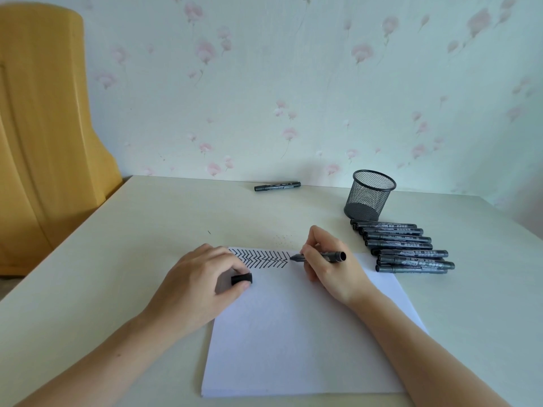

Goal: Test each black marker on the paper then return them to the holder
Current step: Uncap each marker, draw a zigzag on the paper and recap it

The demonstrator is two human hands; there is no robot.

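No text, brand or number can be read in the head view. The barrels of the capped black markers (pixel 405 246) lying in a row at the right of the table carry pale printed labels, but the print is too small and blurred to make out. The single marker (pixel 277 186) at the far edge of the table bears a similar label line, also illegible. The only signs on the paper (pixel 293 333) are hand-drawn chevron strokes (pixel 260 257) in black ink along its far edge; they form no letters or digits.
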